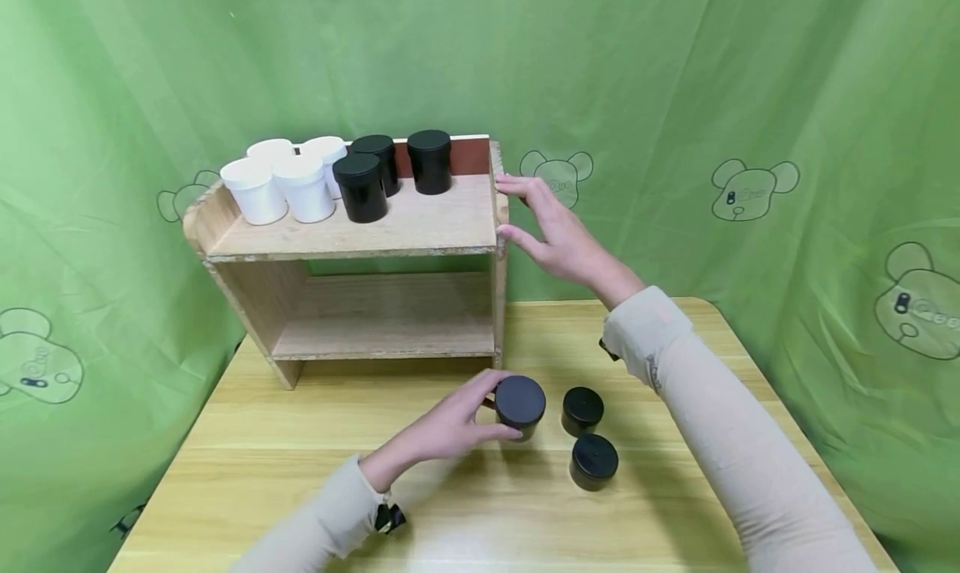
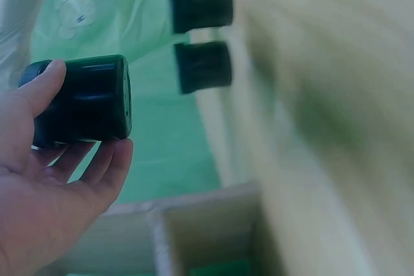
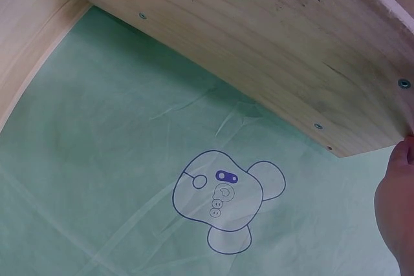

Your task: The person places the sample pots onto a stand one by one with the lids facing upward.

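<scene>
My left hand holds a black lidded jar upright above the table, thumb on one side and fingers round the other. In the left wrist view, the same hand grips the glossy black jar sideways across the picture. To its right stand two more black jars, a farther one and a nearer one. My right hand rests against the right side panel of a wooden shelf, its fingers extended at the panel's top and the thumb lower, by the front edge.
On the shelf's upper board, several white jars stand at the left. Three black jars stand to their right. The lower board sits beneath. A green curtain surrounds the wooden table.
</scene>
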Demonstrator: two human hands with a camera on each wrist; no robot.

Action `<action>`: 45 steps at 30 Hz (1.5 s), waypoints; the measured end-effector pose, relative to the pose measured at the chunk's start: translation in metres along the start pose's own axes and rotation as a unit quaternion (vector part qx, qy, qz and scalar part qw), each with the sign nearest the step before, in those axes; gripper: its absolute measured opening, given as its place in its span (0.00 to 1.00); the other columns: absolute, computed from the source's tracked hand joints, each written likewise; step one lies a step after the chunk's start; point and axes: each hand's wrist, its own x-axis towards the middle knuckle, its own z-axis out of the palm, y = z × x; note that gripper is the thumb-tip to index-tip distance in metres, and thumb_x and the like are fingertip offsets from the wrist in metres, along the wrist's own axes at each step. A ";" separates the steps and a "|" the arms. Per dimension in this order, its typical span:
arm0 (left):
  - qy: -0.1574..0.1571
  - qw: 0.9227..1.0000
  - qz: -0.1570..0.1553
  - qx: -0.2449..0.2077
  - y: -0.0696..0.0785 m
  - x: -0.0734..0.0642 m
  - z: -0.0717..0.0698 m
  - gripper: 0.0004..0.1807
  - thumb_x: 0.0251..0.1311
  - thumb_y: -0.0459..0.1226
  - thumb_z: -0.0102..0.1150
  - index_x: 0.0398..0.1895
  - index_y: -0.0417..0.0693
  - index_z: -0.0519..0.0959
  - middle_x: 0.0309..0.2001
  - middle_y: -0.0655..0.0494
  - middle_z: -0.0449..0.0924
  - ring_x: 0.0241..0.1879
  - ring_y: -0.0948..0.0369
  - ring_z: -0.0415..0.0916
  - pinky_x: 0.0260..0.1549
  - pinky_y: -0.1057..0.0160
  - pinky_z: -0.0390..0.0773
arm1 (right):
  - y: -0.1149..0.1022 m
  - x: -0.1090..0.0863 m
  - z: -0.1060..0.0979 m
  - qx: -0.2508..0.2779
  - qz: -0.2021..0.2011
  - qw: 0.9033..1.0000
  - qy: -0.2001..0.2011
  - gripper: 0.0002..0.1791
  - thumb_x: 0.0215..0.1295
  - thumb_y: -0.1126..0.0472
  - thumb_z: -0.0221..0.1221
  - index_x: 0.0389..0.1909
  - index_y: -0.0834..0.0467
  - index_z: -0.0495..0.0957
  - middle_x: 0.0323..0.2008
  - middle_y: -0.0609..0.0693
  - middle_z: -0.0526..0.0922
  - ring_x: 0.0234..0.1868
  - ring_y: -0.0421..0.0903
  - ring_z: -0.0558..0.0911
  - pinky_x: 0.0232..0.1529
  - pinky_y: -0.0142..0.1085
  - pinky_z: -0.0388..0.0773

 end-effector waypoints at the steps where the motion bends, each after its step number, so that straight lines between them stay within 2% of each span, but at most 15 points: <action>1: 0.008 1.000 0.004 0.006 0.003 0.000 -0.005 0.37 0.63 0.50 0.71 0.73 0.60 0.67 0.64 0.61 0.75 0.61 0.65 0.76 0.63 0.60 0.78 | 0.000 0.000 0.000 0.000 -0.001 1.000 0.001 0.32 0.76 0.55 0.60 0.75 0.54 0.61 0.78 0.53 0.61 0.78 0.55 0.62 0.80 0.55 0.58; 10: 0.093 0.995 0.042 0.023 0.030 0.003 -0.046 0.39 0.61 0.44 0.74 0.74 0.56 0.69 0.59 0.58 0.77 0.55 0.62 0.77 0.57 0.56 0.82 | 0.001 -0.001 0.001 0.005 -0.001 1.000 0.003 0.32 0.75 0.56 0.60 0.75 0.54 0.61 0.78 0.53 0.61 0.78 0.56 0.62 0.79 0.56 0.58; 15: 0.114 0.992 0.051 0.022 0.044 0.004 -0.065 0.38 0.63 0.42 0.73 0.75 0.58 0.67 0.60 0.57 0.75 0.57 0.62 0.75 0.57 0.54 0.81 | 0.001 -0.001 0.001 0.007 0.001 1.000 0.000 0.33 0.75 0.55 0.60 0.76 0.54 0.61 0.78 0.53 0.61 0.78 0.56 0.62 0.79 0.57 0.58; 20: 0.134 0.988 0.077 0.007 0.055 0.006 -0.083 0.38 0.63 0.39 0.72 0.75 0.56 0.67 0.60 0.55 0.75 0.57 0.60 0.74 0.57 0.56 0.82 | 0.001 0.001 0.002 0.006 0.001 1.000 0.000 0.33 0.75 0.55 0.60 0.76 0.54 0.61 0.78 0.53 0.61 0.78 0.56 0.62 0.79 0.57 0.58; 31: 0.180 0.978 0.102 0.041 0.068 0.010 -0.105 0.38 0.61 0.37 0.74 0.74 0.51 0.68 0.62 0.51 0.74 0.59 0.58 0.74 0.58 0.55 0.81 | 0.001 -0.001 0.003 0.005 0.003 1.000 0.008 0.32 0.75 0.56 0.61 0.75 0.55 0.61 0.78 0.53 0.61 0.79 0.56 0.62 0.79 0.55 0.58; 38: 0.208 0.972 0.101 0.045 0.075 0.010 -0.119 0.37 0.62 0.36 0.73 0.74 0.50 0.68 0.63 0.51 0.73 0.60 0.58 0.73 0.58 0.52 0.81 | 0.001 -0.005 0.006 0.010 0.006 1.000 -0.001 0.33 0.76 0.55 0.60 0.76 0.54 0.61 0.79 0.52 0.61 0.80 0.55 0.61 0.80 0.55 0.57; 45: 0.239 0.962 0.117 0.067 0.081 0.021 -0.142 0.37 0.61 0.36 0.73 0.73 0.47 0.68 0.63 0.49 0.75 0.61 0.57 0.73 0.61 0.53 0.78 | 0.001 -0.002 0.003 0.012 0.003 1.000 0.008 0.32 0.76 0.55 0.60 0.76 0.53 0.61 0.79 0.51 0.61 0.79 0.55 0.61 0.80 0.55 0.57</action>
